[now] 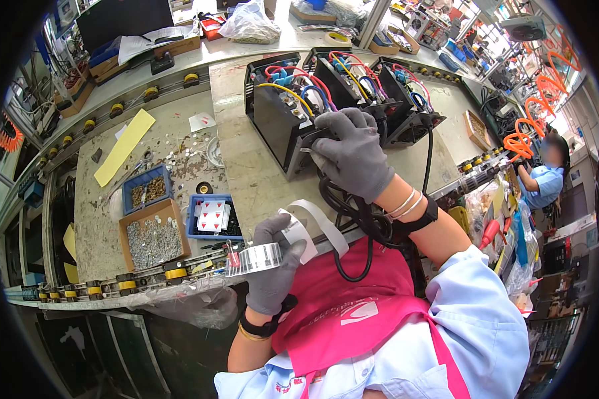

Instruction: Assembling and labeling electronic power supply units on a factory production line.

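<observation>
Label roll (255,258) is pinched in the fingers of the left hand (271,276), those of the right hand (357,156) being curled against the leftmost black box (271,123) on the counter (245,193), pinch not discernible; labelling seems under way, flat pressing probably required next.

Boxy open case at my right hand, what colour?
The boxy open case is black, as the head view shows.
</observation>
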`<state>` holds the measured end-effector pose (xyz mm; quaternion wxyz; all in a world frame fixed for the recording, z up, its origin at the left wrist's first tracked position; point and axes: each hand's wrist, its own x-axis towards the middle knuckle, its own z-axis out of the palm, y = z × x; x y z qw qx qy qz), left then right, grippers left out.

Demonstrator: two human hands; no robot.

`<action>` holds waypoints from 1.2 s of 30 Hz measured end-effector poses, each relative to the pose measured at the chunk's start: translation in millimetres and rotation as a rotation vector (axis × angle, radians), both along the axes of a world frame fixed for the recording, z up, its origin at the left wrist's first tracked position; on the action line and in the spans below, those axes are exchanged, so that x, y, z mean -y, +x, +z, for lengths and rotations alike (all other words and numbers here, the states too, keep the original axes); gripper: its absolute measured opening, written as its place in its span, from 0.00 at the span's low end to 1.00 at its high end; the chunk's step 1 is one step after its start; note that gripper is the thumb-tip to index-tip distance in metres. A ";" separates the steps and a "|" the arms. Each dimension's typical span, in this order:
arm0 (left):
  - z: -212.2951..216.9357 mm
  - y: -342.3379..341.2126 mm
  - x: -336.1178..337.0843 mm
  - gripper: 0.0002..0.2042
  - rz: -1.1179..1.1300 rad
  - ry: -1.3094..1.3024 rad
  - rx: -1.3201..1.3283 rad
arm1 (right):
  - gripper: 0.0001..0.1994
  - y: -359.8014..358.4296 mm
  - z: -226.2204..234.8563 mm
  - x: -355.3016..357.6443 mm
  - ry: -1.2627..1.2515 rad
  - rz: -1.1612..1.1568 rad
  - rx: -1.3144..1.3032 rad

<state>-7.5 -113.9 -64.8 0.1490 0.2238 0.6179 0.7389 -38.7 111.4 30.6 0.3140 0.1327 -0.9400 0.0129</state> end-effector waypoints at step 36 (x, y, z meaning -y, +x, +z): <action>37.2 24.5 -19.2 0.24 0.165 0.129 -0.073 | 0.11 52.2 44.3 0.1 -0.313 0.374 0.319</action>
